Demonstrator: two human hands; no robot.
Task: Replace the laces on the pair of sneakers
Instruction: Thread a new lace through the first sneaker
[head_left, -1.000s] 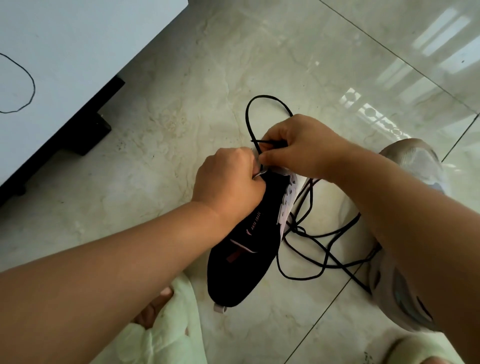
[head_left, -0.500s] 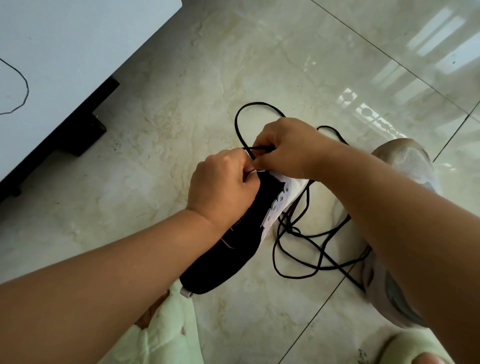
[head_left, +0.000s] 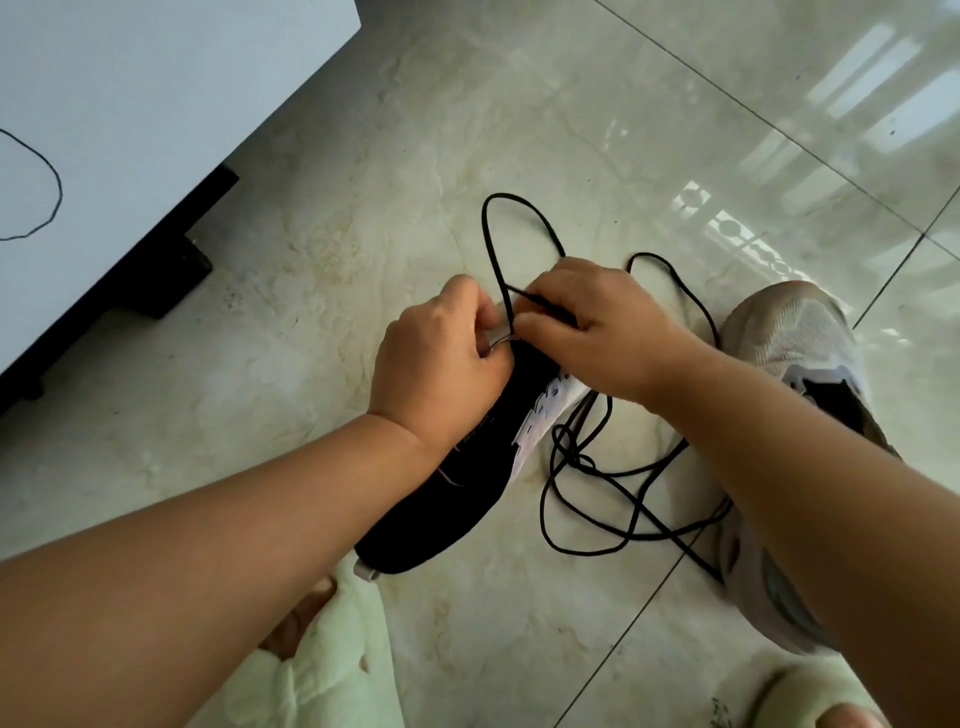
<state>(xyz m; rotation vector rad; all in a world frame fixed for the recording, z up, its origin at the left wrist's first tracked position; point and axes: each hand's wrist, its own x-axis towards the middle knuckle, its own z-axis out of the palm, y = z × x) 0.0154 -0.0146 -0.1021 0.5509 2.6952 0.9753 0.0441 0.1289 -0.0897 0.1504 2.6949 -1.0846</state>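
Both hands met at the shoe's (head_left: 447, 499) far end, its long axis running toward the person. The left hand (head_left: 441, 358) gripped the shoe; the right hand (head_left: 587, 322), equally near, pinched the lace (head_left: 493, 249) there

one head-worn view looks steeply down, close above the black sneaker (head_left: 447, 499) on the floor (head_left: 467, 130).

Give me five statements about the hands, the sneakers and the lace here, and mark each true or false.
1. The right hand pinches the black lace. True.
2. The left hand lies flat on the floor. False: it grips the dark sneaker.
3. The lace is white. False: it is black.
4. A second, grey sneaker lies under the right forearm. True.
5. The lace is fully threaded and tied. False: most of it lies loose on the floor.
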